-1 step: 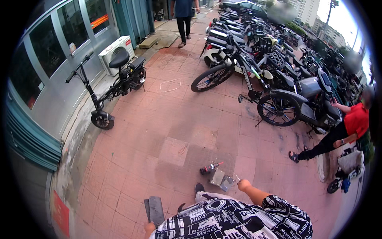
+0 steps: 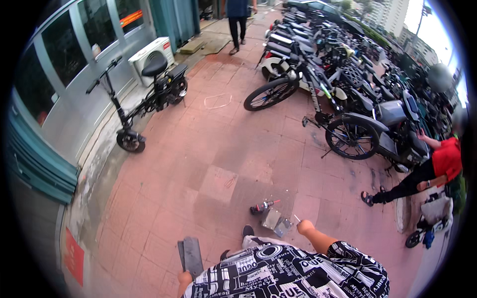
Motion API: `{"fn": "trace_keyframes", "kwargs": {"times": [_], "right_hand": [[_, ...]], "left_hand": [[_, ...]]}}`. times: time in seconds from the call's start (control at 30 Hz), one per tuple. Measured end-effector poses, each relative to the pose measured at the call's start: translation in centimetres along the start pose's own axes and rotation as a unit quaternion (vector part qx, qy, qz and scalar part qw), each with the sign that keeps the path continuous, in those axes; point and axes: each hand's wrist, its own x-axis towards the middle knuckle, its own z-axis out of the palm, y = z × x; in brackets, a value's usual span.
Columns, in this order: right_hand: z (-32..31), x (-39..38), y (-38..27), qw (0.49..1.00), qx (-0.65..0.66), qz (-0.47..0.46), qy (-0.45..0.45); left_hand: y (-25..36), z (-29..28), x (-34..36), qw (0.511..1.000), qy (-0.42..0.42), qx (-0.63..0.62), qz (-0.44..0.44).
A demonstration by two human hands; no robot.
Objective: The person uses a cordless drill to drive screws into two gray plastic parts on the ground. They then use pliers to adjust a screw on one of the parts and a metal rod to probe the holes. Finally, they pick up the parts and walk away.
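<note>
My left hand (image 2: 185,279) is low at the front, its fingers closed round the end of dark grey flat strips (image 2: 193,258). My right hand (image 2: 305,227) is out ahead at the right in a pinch, with a thin white stick (image 2: 297,217) poking from the fingers. Just left of that hand, a grey metal box (image 2: 271,218) lies on the paving, and a clear bluish box (image 2: 283,227) is against it. Behind them rests a black and red handheld power tool (image 2: 259,208) with a red tip. My shoe (image 2: 248,230) is beside these things.
A black folding e-bike (image 2: 149,94) stands at the left by an air-conditioner unit (image 2: 151,53). Opposite are a large bicycle (image 2: 318,107) and rows of scooters (image 2: 323,44). A person in red (image 2: 444,161) stands at the right; another in dark clothes (image 2: 237,22) is at the back.
The surroundings have shifted slightly right in the picture. My left hand and the grey strips sit a little higher and further left. Both hands keep their hold.
</note>
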Motion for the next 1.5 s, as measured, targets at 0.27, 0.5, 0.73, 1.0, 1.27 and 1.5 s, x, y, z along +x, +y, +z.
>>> {"fn": "trace_keyframes", "kwargs": {"times": [0.27, 0.5, 0.73, 1.0, 1.27, 1.5], "right_hand": [[-8.1, 6.1, -4.2, 0.993, -0.094, -0.056, -0.048], [-3.9, 8.8, -10.3, 0.972, -0.153, -0.115, -0.139], [-4.9, 13.3, -17.9, 0.936, -0.233, -0.148, -0.219], [-3.8, 15.8, -27.2, 0.898, -0.245, -0.242, -0.273], [-3.6, 11.6, -47.0, 0.964, 0.007, -0.194, -0.181], [-3.1, 11.1, -59.4, 0.977, 0.017, -0.178, -0.118]], "left_hand": [[11.0, -2.0, -12.3, 0.947, 0.078, -0.216, -0.225], [0.7, 7.5, -16.7, 0.963, -0.068, 0.001, -0.261], [4.9, 3.0, -11.8, 0.950, -0.062, -0.101, -0.291], [9.9, -13.9, 3.9, 0.848, 0.124, -0.384, -0.344], [11.9, -30.5, 17.8, 0.828, 0.165, -0.508, -0.168], [18.5, -41.1, 24.5, 0.787, 0.102, -0.595, -0.123]]}}
